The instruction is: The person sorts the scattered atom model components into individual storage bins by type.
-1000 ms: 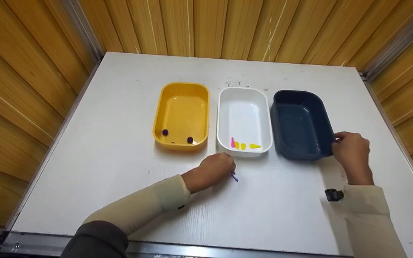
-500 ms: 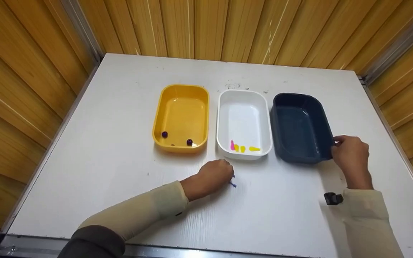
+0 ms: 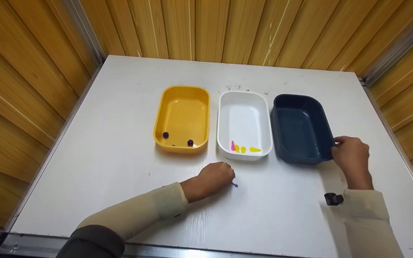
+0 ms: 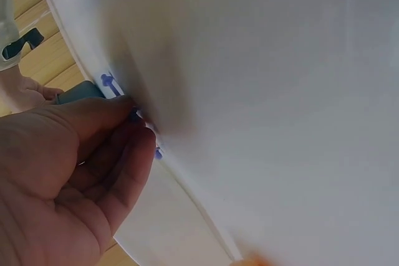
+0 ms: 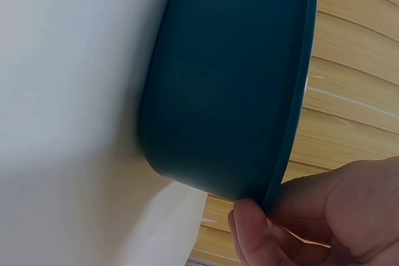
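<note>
With its thumb and fingers, my left hand [image 3: 212, 180] pinches a small blue-purple stick-like piece [image 3: 235, 185], just in front of the white box [image 3: 244, 122]. Knobbed ends of this piece [image 4: 108, 81] stick out past the fingers in the left wrist view; its middle is hidden. My right hand [image 3: 352, 157] grips the near right corner of the dark blue box [image 3: 299, 125]. In the right wrist view, the thumb and fingers [image 5: 250, 228] are on either side of that box's rim.
Several small yellow pieces [image 3: 255, 149] and a pink one [image 3: 233, 146] lie at the white box's near end. To its left, a yellow box [image 3: 185, 114] contains dark purple beads [image 3: 190, 142]. Wood-patterned walls [image 3: 206, 28] enclose the white table [image 3: 120, 143].
My left hand has drawn back slightly from the white box, and the blue-purple piece shows a little differently past its fingers. The right hand keeps its grip on the dark blue box.
</note>
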### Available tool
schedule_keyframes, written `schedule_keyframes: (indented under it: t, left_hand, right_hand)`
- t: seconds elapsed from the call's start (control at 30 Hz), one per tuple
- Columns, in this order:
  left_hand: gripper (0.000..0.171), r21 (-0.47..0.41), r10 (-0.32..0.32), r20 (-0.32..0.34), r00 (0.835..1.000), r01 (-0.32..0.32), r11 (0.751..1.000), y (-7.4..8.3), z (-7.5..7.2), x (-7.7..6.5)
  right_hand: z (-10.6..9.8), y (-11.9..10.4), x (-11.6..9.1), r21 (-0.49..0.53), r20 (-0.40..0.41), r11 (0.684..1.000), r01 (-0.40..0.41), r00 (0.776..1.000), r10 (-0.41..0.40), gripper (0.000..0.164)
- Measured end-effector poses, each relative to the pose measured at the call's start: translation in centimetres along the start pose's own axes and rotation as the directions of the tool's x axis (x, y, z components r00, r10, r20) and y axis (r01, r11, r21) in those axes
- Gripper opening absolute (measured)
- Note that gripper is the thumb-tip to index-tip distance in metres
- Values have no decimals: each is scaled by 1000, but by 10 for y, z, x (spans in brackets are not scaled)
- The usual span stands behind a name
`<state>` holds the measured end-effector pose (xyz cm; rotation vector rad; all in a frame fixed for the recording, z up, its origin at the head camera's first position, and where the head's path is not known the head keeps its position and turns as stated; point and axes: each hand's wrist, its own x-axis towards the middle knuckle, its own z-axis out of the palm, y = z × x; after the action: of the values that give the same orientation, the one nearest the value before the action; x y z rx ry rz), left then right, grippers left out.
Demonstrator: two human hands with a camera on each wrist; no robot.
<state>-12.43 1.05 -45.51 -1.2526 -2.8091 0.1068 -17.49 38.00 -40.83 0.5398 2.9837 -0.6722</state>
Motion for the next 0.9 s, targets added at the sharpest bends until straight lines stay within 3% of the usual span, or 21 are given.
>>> schedule_keyframes:
  t: [0.2, 0.43, 0.63, 0.9]
  left_hand:
    - [17, 3, 34, -3, 999, -34, 999, 0, 0, 2]
    - [18, -55, 64, -58, 996, -67, 996, 2, -13, 13]
    - [15, -102, 96, -109, 989, -107, 989, 7, -26, 30]
    - [17, -62, 96, -145, 985, -106, 992, 23, -45, 59]
  right_hand:
    - [-1, -1, 0, -6, -1, 1000, 1, 1000, -1, 39]
    - [-2, -4, 0, -7, -9, 1000, -2, 1000, 2, 39]
    - [0, -4, -1, -8, -25, 1000, 2, 1000, -3, 38]
    - [-1, -2, -2, -4, -8, 1000, 10, 1000, -10, 39]
